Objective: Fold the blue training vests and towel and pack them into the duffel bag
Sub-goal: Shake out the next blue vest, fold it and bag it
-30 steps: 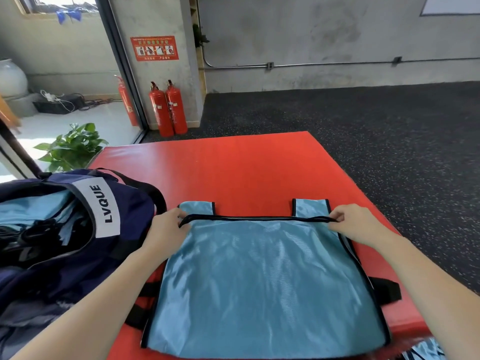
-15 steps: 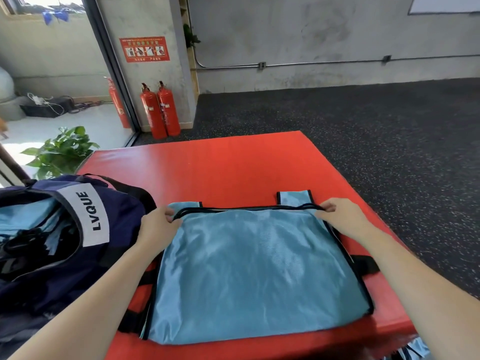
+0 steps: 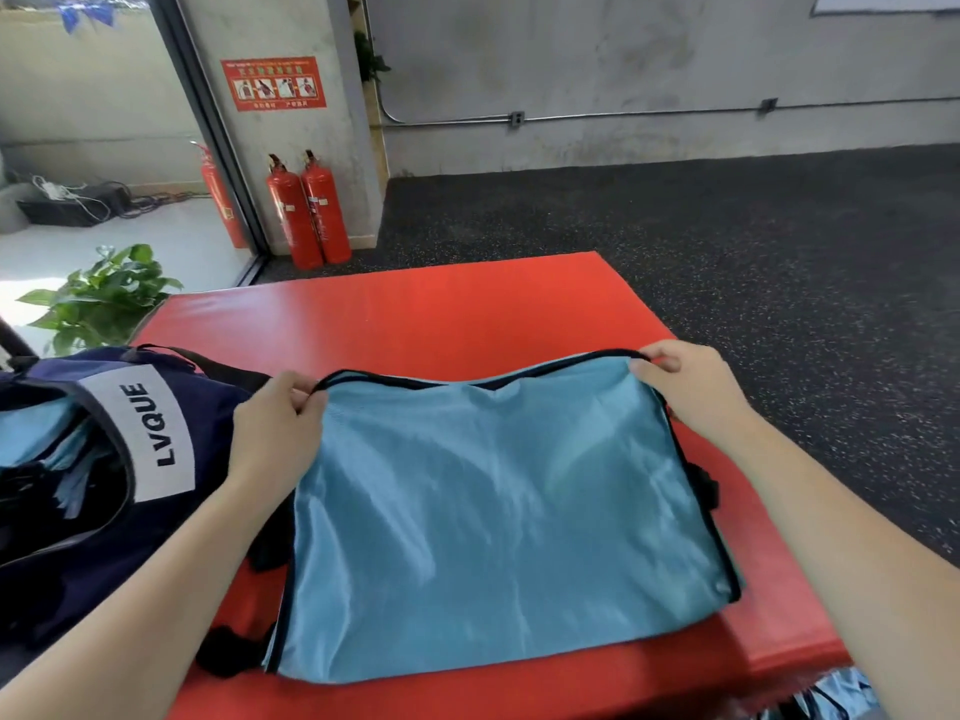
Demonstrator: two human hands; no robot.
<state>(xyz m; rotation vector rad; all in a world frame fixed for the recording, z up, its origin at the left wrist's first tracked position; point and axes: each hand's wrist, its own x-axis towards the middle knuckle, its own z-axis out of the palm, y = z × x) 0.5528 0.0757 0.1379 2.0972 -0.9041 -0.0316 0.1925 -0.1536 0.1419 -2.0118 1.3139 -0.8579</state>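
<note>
the blue vest point(image 3: 498, 517) lay across the lower middle of the frame on the red mat point(image 3: 415, 324), and i had both of its upper corners. my left hand point(image 3: 270, 433), left of centre, pinched the black-trimmed edge between thumb and curled fingers point(image 3: 304, 402); my right hand point(image 3: 691, 387), right of centre, gripped the opposite corner the same way, fingers closed on the trim.

a second earlier the two shoulder straps had poked out past the top edge, flat on the mat. at this moment they were gone from sight, and the top edge had risen slightly and sagged in a shallow curve between my hands. so the straps had been tucked under or folded in, and the vest read as a plain rectangle, though i could not see where the straps ended up. black side straps showed at the left and right edges.

to me that meant the first fold was done and the next fold, probably in half, was about to start. the slippery fabric could slide apart if i let one corner go.

the navy duffel bag point(image 3: 104, 459) sat open at the left of the frame, touching my left wrist, with pale blue fabric already inside. more blue cloth point(image 3: 841, 693) showed at the lower right, off the mat's edge.
</note>
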